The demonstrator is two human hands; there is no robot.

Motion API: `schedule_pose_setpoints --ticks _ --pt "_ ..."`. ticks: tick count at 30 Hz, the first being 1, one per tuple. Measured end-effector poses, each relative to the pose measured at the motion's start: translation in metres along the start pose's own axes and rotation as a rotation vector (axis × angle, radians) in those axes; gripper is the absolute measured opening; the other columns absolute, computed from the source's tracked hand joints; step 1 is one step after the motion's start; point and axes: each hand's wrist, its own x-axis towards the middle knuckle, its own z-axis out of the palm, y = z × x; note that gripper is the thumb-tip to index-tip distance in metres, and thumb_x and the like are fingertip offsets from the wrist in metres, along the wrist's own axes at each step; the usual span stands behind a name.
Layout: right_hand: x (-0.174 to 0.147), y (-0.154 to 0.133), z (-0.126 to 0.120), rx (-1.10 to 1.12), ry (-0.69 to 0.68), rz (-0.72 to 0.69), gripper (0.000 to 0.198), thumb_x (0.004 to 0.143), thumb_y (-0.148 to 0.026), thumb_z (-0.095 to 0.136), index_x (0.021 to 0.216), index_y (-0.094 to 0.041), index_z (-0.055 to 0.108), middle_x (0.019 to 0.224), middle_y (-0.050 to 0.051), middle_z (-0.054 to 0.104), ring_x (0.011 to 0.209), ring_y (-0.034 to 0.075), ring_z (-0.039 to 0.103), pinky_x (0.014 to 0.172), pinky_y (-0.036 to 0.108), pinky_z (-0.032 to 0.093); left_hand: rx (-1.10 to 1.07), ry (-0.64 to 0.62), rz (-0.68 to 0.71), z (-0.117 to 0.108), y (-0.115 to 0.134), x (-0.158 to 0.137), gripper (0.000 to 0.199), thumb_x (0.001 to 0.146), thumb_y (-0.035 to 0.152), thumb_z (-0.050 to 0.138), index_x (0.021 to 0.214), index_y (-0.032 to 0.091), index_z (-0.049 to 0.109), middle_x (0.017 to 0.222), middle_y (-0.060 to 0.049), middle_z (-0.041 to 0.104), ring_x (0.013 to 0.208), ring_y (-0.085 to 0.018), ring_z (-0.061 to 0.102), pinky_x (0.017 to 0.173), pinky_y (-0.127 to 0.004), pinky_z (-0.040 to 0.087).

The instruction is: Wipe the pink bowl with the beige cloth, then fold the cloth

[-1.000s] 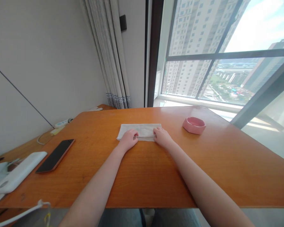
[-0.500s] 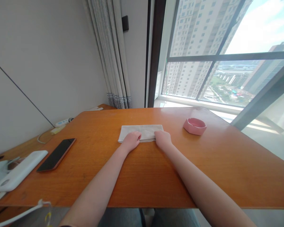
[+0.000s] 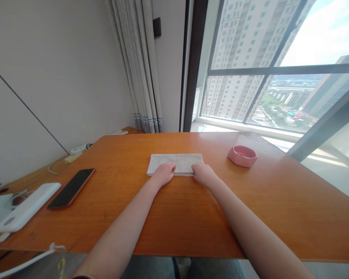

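A folded whitish cloth is laid flat on the orange-brown table, its long side running crosswise. Its near edge is covered toward the left by the left hand and at the right corner by the right hand. Both hands are held knuckles up, with fingers curled inward; whether the cloth is pinched cannot be told, the fingertips being hidden. Most of the cloth is seen between and beyond the hands. The arms are stretched forward, angled toward each other. A pink bowl is set well to the right; at left, a dark-screened phone is placed beside a white device marked with a grey oval.
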Motion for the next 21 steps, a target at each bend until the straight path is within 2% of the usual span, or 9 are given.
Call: schedule_pose_setpoints --ticks 5,9,13,18,21 --pt "-0.001 -0.001 0.001 -0.003 0.117 0.014 0.028 0.077 -0.006 0.047 0.099 -0.016 0.060 0.105 0.013 0.062 0.095 0.023 0.060 0.071 0.028 0.038 0.001 -0.005 -0.013 -0.001 -0.001 -0.001 0.020 0.068 0.004 0.040 0.073 0.020 0.050 0.076 -0.003 0.058 0.071 -0.018 0.052 0.061 -0.028 0.036" --pt "0.002 0.002 0.001 0.035 0.049 0.042 0.027 0.078 -0.005 0.045 0.096 -0.017 0.061 0.098 0.011 0.065 0.091 0.022 0.062 0.069 0.027 0.038 0.003 -0.024 -0.034 -0.004 0.002 -0.002 0.021 0.068 0.004 0.041 0.075 0.020 0.053 0.078 -0.004 0.060 0.074 -0.018 0.054 0.063 -0.028 0.037" --pt "0.002 0.002 0.002 0.077 0.014 0.071 0.026 0.077 -0.008 0.046 0.094 -0.019 0.063 0.094 0.009 0.067 0.086 0.021 0.062 0.063 0.026 0.037 0.004 -0.024 0.004 -0.004 0.004 -0.004 0.025 0.067 0.003 0.041 0.077 0.020 0.056 0.080 -0.004 0.061 0.076 -0.018 0.055 0.066 -0.028 0.039" --pt "-0.004 0.003 -0.003 0.187 -0.082 0.026 0.013 0.075 -0.025 0.057 0.085 -0.020 0.064 0.088 0.005 0.068 0.077 0.019 0.061 0.058 0.025 0.036 -0.040 -0.091 0.013 -0.008 0.006 -0.007 0.010 0.073 0.018 0.048 0.074 0.019 0.058 0.076 -0.003 0.061 0.070 -0.017 0.054 0.063 -0.027 0.038" --pt "-0.002 0.003 -0.008 0.239 0.041 0.081 0.027 0.086 -0.040 0.047 0.082 -0.019 0.064 0.083 0.005 0.067 0.076 0.019 0.060 0.061 0.026 0.038 -0.043 -0.020 -0.057 -0.011 0.004 -0.005 0.024 0.086 0.030 0.039 0.075 0.019 0.058 0.075 -0.004 0.062 0.070 -0.017 0.055 0.066 -0.028 0.039"
